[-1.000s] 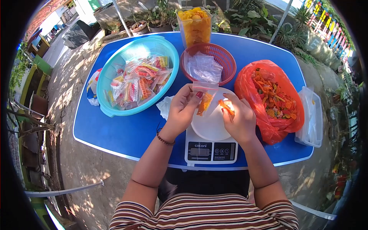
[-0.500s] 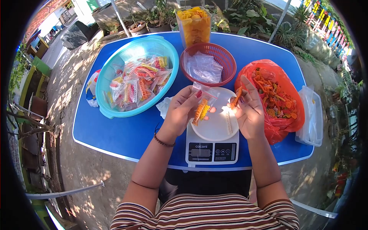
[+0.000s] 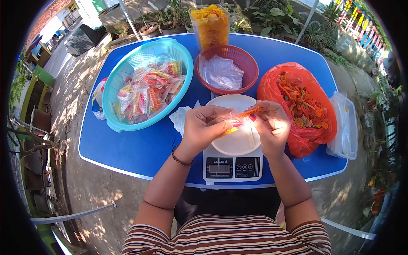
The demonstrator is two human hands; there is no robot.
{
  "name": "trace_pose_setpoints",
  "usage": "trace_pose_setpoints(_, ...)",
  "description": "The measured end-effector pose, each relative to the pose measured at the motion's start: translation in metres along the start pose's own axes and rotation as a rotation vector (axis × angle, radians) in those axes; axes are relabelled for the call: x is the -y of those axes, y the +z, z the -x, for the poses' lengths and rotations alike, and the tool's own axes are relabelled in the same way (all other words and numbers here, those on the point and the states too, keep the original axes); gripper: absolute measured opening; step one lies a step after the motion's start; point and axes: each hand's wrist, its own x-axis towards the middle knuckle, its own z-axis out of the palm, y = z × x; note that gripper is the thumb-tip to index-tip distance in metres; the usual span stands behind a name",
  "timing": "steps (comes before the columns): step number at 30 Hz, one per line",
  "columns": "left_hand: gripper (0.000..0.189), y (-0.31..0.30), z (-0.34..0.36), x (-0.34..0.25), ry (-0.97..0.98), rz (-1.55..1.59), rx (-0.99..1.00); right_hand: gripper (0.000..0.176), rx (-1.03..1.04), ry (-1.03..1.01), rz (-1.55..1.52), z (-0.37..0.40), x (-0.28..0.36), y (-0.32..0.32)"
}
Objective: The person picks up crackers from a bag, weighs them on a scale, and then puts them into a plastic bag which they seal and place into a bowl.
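Note:
My left hand [image 3: 206, 129] is closed on a small clear plastic bag [image 3: 231, 127] with yellow and orange pieces in it, mostly hidden by the fingers. My right hand [image 3: 273, 127] pinches an orange snack piece [image 3: 250, 112] at the mouth of the bag. Both hands are close together above the round white plate [image 3: 233, 148] of a kitchen scale [image 3: 232, 168]. To the right, a red plastic bag [image 3: 272, 91] holds many orange and red pieces. Behind the scale, a red basket [image 3: 251, 70] holds flat clear bags [image 3: 223, 73].
A turquoise basket [image 3: 111, 91] of filled packets stands at the left. A clear container [image 3: 211, 26] of yellow pieces is at the table's back edge. Crumpled white tissue [image 3: 180, 119] lies beside my left hand. A clear plastic box [image 3: 343, 126] is at the far right.
My right hand has moved left with the orange piece and met the small bag. My left hand has turned, so its fingers cover more of the bag. The view has shifted slightly.

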Motion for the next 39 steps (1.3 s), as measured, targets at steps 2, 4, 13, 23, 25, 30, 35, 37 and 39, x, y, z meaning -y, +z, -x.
trace_pose_setpoints(2, 0.035, 0.001, 0.0, 0.0, -0.025, -0.018, 0.005, 0.03, -0.003, -0.044, 0.068, 0.0, 0.007, 0.004)
trace_pose_setpoints(4, 0.036, -0.001, -0.001, 0.0, -0.069, -0.026, 0.017, 0.026, -0.024, -0.029, 0.103, 0.0, 0.008, 0.003)
trace_pose_setpoints(13, 0.037, 0.003, -0.001, 0.002, -0.007, 0.03, 0.058, 0.017, 0.017, 0.029, 0.024, 0.0, 0.004, 0.001)
trace_pose_setpoints(23, 0.031, 0.002, -0.002, 0.005, -0.013, 0.007, 0.086, 0.012, 0.066, -0.104, 0.243, -0.004, 0.006, -0.005)
trace_pose_setpoints(25, 0.029, 0.0, -0.002, 0.009, -0.01, -0.005, 0.086, 0.012, 0.172, -0.14, 0.355, -0.005, 0.004, -0.01)
trace_pose_setpoints(30, 0.031, 0.004, -0.001, 0.002, 0.004, 0.049, 0.08, 0.021, 0.242, -0.238, 0.409, -0.011, 0.013, -0.003)
trace_pose_setpoints(35, 0.027, 0.002, -0.006, -0.001, 0.015, 0.061, -0.039, 0.024, 0.205, 0.232, 1.058, -0.017, 0.033, -0.005)
trace_pose_setpoints(37, 0.027, 0.003, -0.007, -0.003, -0.008, 0.09, -0.092, 0.026, 0.297, -0.007, 1.142, -0.014, 0.022, -0.01)
trace_pose_setpoints(39, 0.028, -0.002, -0.007, -0.004, -0.077, 0.047, -0.073, 0.025, 0.334, 0.023, 1.106, -0.013, 0.02, -0.009)
